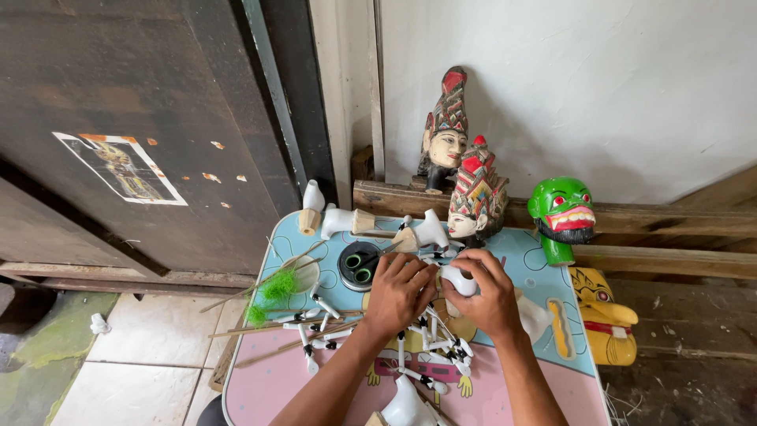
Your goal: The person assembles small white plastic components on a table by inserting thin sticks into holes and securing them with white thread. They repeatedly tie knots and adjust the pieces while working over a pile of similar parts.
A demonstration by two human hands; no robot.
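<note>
Both hands meet over the middle of a small pink and blue table (272, 379). My right hand (490, 293) grips a white carved piece (458, 279). My left hand (397, 290) rests beside it with fingers curled, touching the same piece or what lies just under it; I cannot tell which. Several small white and black puppet arm parts (430, 347) lie scattered beneath the hands.
Two painted puppet heads (445, 134) (475, 193) and a green mask head (561, 213) stand at the back, a yellow head (603, 319) at right. White carved torsos (339, 221), scissors (359, 264), thin sticks (260, 288), green tufts (277, 285). Dark door (142, 118) at left.
</note>
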